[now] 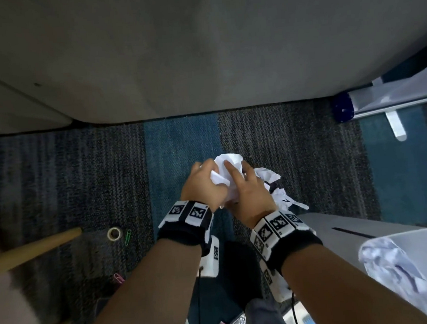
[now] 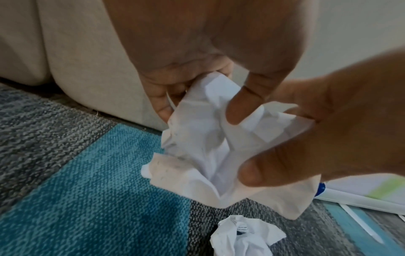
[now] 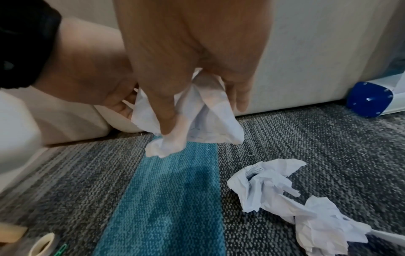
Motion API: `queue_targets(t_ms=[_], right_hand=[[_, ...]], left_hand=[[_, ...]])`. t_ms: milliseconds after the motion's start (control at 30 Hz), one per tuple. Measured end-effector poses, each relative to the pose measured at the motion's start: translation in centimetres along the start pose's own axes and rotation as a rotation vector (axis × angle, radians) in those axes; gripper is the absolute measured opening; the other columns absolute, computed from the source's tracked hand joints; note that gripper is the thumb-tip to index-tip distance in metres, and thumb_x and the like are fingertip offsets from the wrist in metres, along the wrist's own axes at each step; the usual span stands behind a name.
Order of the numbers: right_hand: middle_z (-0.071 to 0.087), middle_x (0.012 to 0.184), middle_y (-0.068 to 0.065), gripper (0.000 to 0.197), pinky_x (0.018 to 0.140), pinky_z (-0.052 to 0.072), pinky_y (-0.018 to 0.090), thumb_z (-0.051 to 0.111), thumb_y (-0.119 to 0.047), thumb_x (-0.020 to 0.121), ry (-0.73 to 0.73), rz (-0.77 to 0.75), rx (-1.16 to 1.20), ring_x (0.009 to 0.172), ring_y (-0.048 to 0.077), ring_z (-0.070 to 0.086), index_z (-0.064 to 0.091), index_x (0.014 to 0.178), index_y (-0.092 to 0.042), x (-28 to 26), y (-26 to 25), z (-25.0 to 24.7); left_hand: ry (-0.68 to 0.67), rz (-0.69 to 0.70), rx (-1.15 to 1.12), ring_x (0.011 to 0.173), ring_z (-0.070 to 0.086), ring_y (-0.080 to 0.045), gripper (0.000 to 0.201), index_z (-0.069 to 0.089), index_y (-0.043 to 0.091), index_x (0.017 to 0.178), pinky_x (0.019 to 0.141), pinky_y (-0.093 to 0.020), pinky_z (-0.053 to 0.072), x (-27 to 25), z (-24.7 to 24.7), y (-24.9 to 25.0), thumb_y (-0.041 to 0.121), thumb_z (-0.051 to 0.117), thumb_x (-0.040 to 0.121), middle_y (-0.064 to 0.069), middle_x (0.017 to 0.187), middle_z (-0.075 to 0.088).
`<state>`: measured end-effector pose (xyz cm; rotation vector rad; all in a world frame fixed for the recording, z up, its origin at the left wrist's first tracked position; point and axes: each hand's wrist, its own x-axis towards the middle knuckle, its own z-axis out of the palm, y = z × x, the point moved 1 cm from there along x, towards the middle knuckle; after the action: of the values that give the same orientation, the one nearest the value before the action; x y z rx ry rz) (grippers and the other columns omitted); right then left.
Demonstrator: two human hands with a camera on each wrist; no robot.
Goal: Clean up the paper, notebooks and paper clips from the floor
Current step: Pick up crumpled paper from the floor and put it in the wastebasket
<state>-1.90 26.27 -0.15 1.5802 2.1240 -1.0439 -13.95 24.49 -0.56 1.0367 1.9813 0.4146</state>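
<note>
Both hands hold one crumpled white paper (image 1: 229, 162) above the carpet, in front of the sofa. My left hand (image 1: 202, 180) grips its left side, thumb and fingers curled into the folds, as the left wrist view shows for the left hand (image 2: 192, 72) and the paper (image 2: 197, 147). My right hand (image 1: 241, 182) pinches the right side; in the right wrist view its fingers (image 3: 168, 112) press into the paper (image 3: 210, 121). A second crumpled paper (image 1: 279, 190) lies on the carpet just right of the hands. A green paper clip (image 1: 127, 237) and a pink paper clip (image 1: 119, 278) lie at the lower left.
A white bin (image 1: 351, 228) at the lower right holds a crumpled paper (image 1: 391, 263). A tape roll (image 1: 114, 233) lies beside the green clip, near wooden chair legs (image 1: 31, 250). The grey sofa (image 1: 200, 61) fills the far side. A blue-capped white stand (image 1: 342, 109) lies at the right.
</note>
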Motion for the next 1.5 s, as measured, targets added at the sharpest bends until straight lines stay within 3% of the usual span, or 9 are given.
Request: queue_targets(t_ms=[200,333,467,667,833,967,1067,1333,1500], right_hand=[[0.043,0.130,0.011,0.082,0.096,0.045,0.043,0.066,-0.019,0.082,0.120,-0.005,0.194,0.110,0.034,0.054,0.021,0.149,-0.032,-4.4,-0.8,-0.5],[0.047,0.126,0.012,0.075,0.094,0.046,0.036,0.064,-0.016,0.083,0.176,-0.004,0.237,0.108,0.030,0.056,0.027,0.147,-0.031,-8.3,-0.8,-1.0],[0.048,0.126,0.009,0.072,0.093,0.046,0.034,0.065,-0.017,0.084,0.247,0.018,0.268,0.108,0.028,0.057,0.031,0.146,-0.032,-12.0,-0.8,-1.4],[0.050,0.123,0.008,0.070,0.091,0.046,0.032,0.069,-0.016,0.081,0.347,0.079,0.364,0.107,0.027,0.058,0.039,0.142,-0.030,-17.6,0.1,-2.3],[0.049,0.125,0.006,0.065,0.096,0.039,0.026,0.066,-0.015,0.083,0.506,0.181,0.512,0.112,0.024,0.054,0.041,0.141,-0.030,-23.1,1.9,-3.8],[0.048,0.126,0.005,0.067,0.093,0.032,0.018,0.068,-0.012,0.082,0.687,0.266,0.590,0.118,0.021,0.049,0.042,0.141,-0.028,-27.1,4.7,-5.1],[0.048,0.124,0.009,0.066,0.094,0.034,0.021,0.070,-0.009,0.081,0.781,0.330,0.605,0.117,0.024,0.050,0.044,0.139,-0.026,-29.3,7.2,-6.1],[0.046,0.122,0.010,0.062,0.091,0.037,0.020,0.064,-0.004,0.084,0.787,0.489,0.616,0.109,0.023,0.054,0.045,0.139,-0.023,-31.4,12.4,-5.6],[0.038,0.135,0.010,0.060,0.096,0.047,0.040,0.055,-0.009,0.089,0.612,0.585,0.591,0.112,0.031,0.054,0.037,0.143,-0.030,-30.8,14.6,-3.9]], left_hand=[[-0.030,0.053,-0.008,0.077,0.049,-0.022,0.023,0.046,0.026,0.079,0.065,-0.026,0.038,-4.6,-2.3,1.8,0.010,0.059,0.070,0.003,0.093,0.046],[-0.082,0.078,0.070,0.079,0.047,-0.017,0.022,0.048,0.027,0.085,0.066,-0.024,0.034,-8.2,-3.4,3.1,0.016,0.062,0.073,0.006,0.098,0.048],[-0.143,0.116,0.137,0.096,0.055,-0.023,0.039,0.048,0.032,0.111,0.072,-0.026,0.040,-11.6,-3.9,4.3,0.019,0.060,0.076,0.004,0.117,0.050],[-0.168,0.166,0.062,0.117,0.053,-0.021,0.085,0.014,0.039,0.145,0.094,-0.038,0.048,-16.3,-4.5,6.8,0.014,0.061,0.078,0.005,0.142,0.038],[-0.213,0.243,0.077,0.128,0.047,-0.020,0.091,0.000,0.039,0.148,0.096,-0.039,0.049,-20.0,-4.1,8.6,0.017,0.059,0.082,0.006,0.155,0.018],[-0.310,0.340,0.165,0.123,0.049,-0.024,0.086,0.006,0.041,0.147,0.095,-0.042,0.048,-22.6,-2.6,11.1,0.018,0.057,0.083,0.009,0.154,0.016],[-0.392,0.431,0.227,0.121,0.050,-0.023,0.081,0.010,0.041,0.147,0.095,-0.040,0.048,-24.2,-0.8,13.7,0.019,0.055,0.084,0.008,0.153,0.018],[-0.588,0.537,0.369,0.138,0.035,-0.019,0.080,0.003,0.043,0.148,0.105,-0.038,0.041,-25.8,5.2,17.9,0.023,0.053,0.089,0.012,0.159,0.004],[-0.588,0.538,0.544,0.137,0.033,-0.024,0.073,0.014,0.036,0.148,0.105,-0.043,0.041,-25.1,8.1,18.2,0.021,0.052,0.088,0.010,0.159,0.002]])
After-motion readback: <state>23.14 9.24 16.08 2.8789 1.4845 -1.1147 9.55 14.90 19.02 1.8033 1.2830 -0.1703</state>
